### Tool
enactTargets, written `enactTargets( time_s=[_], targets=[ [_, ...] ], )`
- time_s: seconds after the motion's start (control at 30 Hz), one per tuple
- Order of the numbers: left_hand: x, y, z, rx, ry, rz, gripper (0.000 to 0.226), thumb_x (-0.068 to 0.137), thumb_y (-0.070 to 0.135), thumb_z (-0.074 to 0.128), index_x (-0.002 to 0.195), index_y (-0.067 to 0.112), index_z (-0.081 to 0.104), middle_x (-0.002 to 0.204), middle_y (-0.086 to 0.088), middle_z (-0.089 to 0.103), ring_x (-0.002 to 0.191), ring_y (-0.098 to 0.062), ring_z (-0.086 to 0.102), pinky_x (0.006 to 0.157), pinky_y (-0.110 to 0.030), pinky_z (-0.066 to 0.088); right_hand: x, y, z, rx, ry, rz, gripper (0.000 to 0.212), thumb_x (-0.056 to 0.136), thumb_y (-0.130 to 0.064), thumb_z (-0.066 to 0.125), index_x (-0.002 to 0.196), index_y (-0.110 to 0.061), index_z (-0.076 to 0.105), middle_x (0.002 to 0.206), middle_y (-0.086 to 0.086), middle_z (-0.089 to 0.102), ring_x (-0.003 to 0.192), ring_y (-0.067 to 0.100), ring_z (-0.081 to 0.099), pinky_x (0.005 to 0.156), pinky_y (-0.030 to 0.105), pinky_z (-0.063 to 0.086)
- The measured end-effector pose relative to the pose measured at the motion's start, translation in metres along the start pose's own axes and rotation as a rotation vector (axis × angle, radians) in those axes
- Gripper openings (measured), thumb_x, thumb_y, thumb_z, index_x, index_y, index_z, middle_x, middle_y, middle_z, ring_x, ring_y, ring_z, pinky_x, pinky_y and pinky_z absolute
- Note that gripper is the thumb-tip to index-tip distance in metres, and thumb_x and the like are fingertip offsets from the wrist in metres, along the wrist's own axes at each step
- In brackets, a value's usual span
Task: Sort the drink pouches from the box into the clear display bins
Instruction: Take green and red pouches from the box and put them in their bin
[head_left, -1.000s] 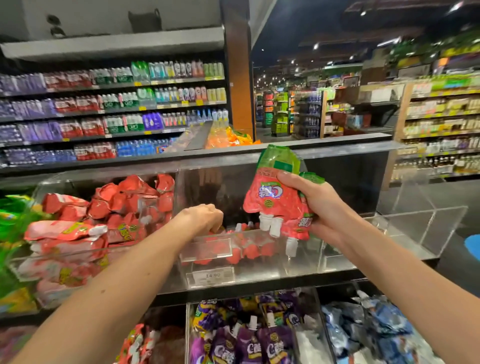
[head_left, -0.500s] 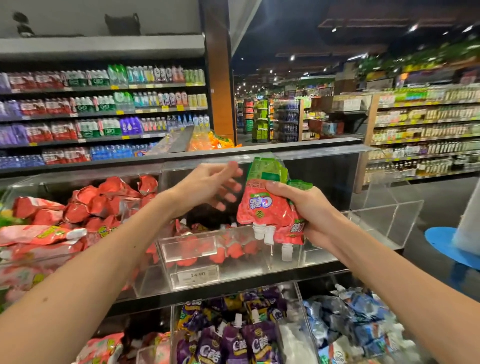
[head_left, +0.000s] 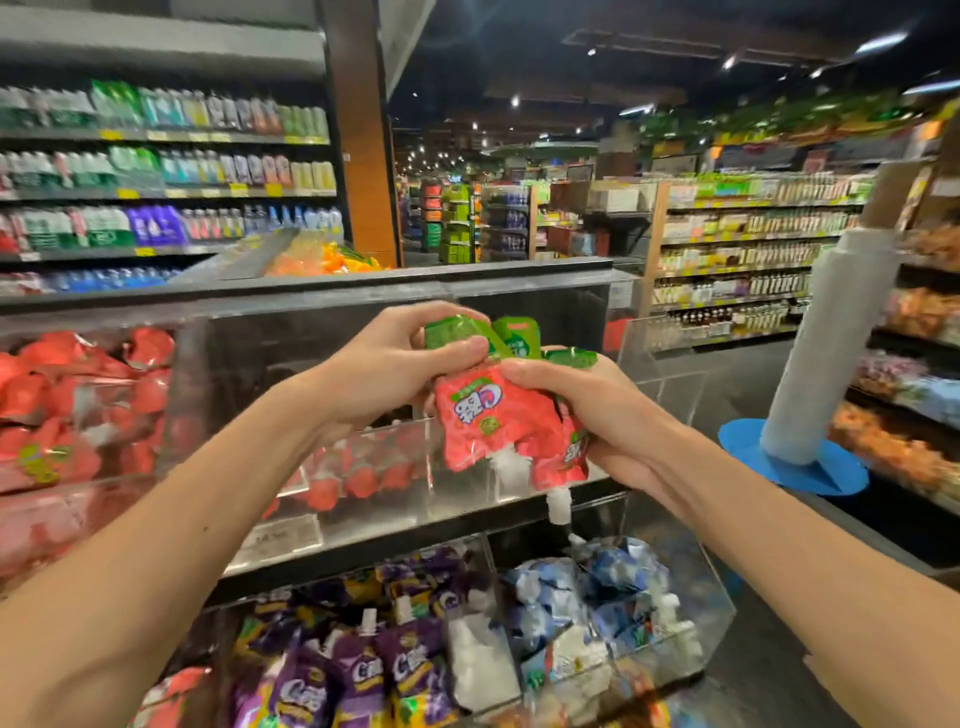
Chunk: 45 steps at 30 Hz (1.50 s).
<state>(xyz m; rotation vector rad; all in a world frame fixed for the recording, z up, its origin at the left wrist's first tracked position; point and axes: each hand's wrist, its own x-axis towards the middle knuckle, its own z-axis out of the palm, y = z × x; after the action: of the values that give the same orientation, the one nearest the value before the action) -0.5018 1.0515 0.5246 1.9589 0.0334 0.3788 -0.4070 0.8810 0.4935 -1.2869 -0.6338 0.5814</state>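
Several red and green drink pouches (head_left: 493, 415) hang upside down, white caps pointing down, held in a bunch by my right hand (head_left: 597, 410). My left hand (head_left: 395, 364) pinches the green top edge of the front pouch. Both hands hover above the clear middle bin (head_left: 363, 499) of the upper row, which holds a few red pouches. The clear bin (head_left: 78, 415) to its left is piled with red pouches. To the right, another clear bin (head_left: 670, 374) looks bare. The box is out of sight.
Lower row of bins holds purple pouches (head_left: 353, 670) and blue-white pouches (head_left: 597, 613). A white roll (head_left: 831, 353) stands on a blue disc at the right beside snack shelves. Bottle shelves (head_left: 166, 176) fill the back left; an aisle opens behind the display.
My left hand rose from the middle bin and took hold of the top of the pouch bunch. My right hand kept holding the bunch and shifted slightly; the camera turned right.
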Motion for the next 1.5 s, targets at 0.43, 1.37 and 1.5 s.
enactTargets(
  time_s=[0.43, 1.37, 1.5],
  targets=[
    [0.110, 0.017, 0.093, -0.390, 0.542, -0.155, 0.032, 0.099, 0.017, 0.030, 0.111, 0.008, 0.059, 0.089, -0.013, 0.065, 0.062, -0.017, 0.066, 0.052, -0.037, 0.060, 0.077, -0.064, -0.158, -0.123, 0.009, -0.037, 0.043, 0.073, -0.032, 0.085, 0.102, -0.003, 0.071, 0.090, 0.017, 0.076, 0.077, 0.031, 0.075, 0.066, 0.043, 0.060],
    [0.306, -0.104, 0.179, 0.666, -0.355, -0.326, 0.029, 0.098, 0.026, 0.061, 0.119, 0.009, 0.071, 0.123, 0.002, 0.065, 0.110, -0.022, 0.062, 0.090, -0.030, 0.054, 0.142, -0.070, -0.251, -0.149, -0.005, -0.189, 0.024, 0.078, -0.023, 0.083, 0.096, -0.011, 0.073, 0.088, 0.012, 0.075, 0.075, 0.029, 0.073, 0.071, 0.047, 0.062],
    [0.309, -0.113, 0.170, 0.359, -0.451, -0.514, 0.034, 0.104, 0.017, 0.050, 0.137, 0.015, 0.057, 0.136, 0.009, 0.055, 0.126, -0.012, 0.051, 0.107, -0.035, 0.046, 0.149, -0.063, -0.254, -0.197, 0.026, -0.173, 0.035, 0.075, -0.029, 0.085, 0.102, -0.011, 0.072, 0.093, 0.014, 0.075, 0.086, 0.031, 0.074, 0.078, 0.048, 0.061]
  ],
)
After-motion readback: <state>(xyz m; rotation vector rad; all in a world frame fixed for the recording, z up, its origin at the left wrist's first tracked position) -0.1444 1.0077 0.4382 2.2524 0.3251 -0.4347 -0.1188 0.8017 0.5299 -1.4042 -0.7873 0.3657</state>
